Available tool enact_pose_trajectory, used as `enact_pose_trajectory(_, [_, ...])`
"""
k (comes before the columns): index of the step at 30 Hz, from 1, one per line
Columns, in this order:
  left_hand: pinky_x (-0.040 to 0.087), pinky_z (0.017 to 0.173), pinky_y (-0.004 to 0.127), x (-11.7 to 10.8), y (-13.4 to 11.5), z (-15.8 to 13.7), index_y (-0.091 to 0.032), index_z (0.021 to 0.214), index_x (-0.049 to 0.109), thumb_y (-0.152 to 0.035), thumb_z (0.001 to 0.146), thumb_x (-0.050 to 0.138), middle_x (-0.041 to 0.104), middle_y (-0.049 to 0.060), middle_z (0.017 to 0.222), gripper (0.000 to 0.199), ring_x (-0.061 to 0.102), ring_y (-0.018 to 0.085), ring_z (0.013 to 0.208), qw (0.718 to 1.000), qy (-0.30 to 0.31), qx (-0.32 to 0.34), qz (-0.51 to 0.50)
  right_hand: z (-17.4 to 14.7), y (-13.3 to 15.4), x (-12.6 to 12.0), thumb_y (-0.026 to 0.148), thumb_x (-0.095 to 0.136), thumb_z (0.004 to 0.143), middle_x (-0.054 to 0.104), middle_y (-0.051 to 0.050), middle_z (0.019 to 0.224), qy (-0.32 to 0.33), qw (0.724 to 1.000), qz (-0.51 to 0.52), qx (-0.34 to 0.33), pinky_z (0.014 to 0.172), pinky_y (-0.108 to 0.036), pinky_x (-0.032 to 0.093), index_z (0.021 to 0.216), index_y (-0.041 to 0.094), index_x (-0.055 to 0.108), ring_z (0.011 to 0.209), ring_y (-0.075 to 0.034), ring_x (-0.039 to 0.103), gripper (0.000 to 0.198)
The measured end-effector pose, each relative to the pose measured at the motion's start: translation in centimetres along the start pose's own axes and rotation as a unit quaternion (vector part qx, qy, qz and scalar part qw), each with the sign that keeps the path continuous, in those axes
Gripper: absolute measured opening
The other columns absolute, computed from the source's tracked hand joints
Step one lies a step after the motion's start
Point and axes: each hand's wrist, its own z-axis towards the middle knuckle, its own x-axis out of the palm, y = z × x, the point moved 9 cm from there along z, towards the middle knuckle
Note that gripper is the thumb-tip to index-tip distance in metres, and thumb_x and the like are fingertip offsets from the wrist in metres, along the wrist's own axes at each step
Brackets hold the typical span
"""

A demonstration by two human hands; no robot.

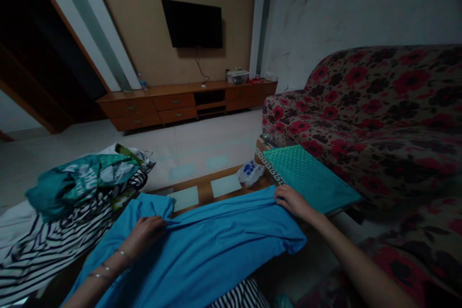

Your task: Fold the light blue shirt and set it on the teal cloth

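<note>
A blue garment (216,240) lies stretched across the near side of the low table, its kind hard to tell from here. My left hand (147,231), with bracelets at the wrist, grips its upper edge left of the middle. At the far right corner, the fingers of my right hand (290,199) pinch the same edge. Under the garment's lower edge shows black-and-white striped cloth (241,296). To the left is a heap of clothes with a teal printed piece (83,183) on top of a striped one (65,236).
The wooden coffee table (205,191) bears a crumpled plastic bag (250,173) and a teal cover (310,178) at its right end. A flowered sofa (378,101) stands at the right. Beyond, a TV cabinet (140,106) lines the wall below a television (195,24).
</note>
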Motion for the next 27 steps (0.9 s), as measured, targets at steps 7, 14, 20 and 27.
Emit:
enact_pose_trajectory(7, [0.039,0.083,0.033,-1.1,0.9,0.2,-0.021,0.088,0.065,-0.033,0.086,0.043,0.068,0.004,0.091,0.025,0.061,0.021,0.088,1.000,0.008,-0.018,0.007,3.4,-2.5,-1.6,0.024,0.055,0.082,0.069,-0.006,0.094,-0.016,0.997,0.019,0.077,0.082,-0.029,0.043,0.088,0.018,0.069,0.091,-0.020,0.062,0.016])
enact_pose_trajectory(14, [0.036,0.084,0.036,-1.0,-0.9,-0.9,-0.019,0.091,0.065,-0.028,0.089,0.046,0.065,0.004,0.091,0.022,0.059,0.022,0.090,0.998,0.041,-0.017,0.048,5.2,-4.9,1.1,0.022,0.063,0.074,0.070,-0.008,0.106,0.002,0.987,-0.072,0.141,0.078,-0.031,0.043,0.104,0.022,0.067,0.097,-0.025,0.063,0.031])
enact_pose_trajectory(20, [0.036,0.087,0.039,-1.6,-2.8,-2.0,-0.019,0.087,0.066,-0.024,0.090,0.050,0.062,0.005,0.088,0.017,0.055,0.021,0.088,0.991,0.065,-0.005,0.113,4.5,-6.0,2.2,0.030,0.059,0.075,0.068,-0.008,0.092,0.004,0.992,-0.088,0.095,0.076,-0.031,0.042,0.082,0.020,0.066,0.090,-0.024,0.061,0.014])
enact_pose_trajectory(27, [0.022,0.107,0.049,-1.9,-5.1,-0.5,-0.020,0.076,0.068,-0.021,0.081,0.062,0.051,0.004,0.134,0.007,0.034,0.028,0.130,0.982,0.054,0.127,0.130,3.6,-6.1,1.9,0.032,0.057,0.067,0.062,-0.002,0.068,-0.036,0.993,-0.003,0.115,0.060,-0.027,0.037,0.065,0.022,0.051,0.064,-0.018,0.057,0.012])
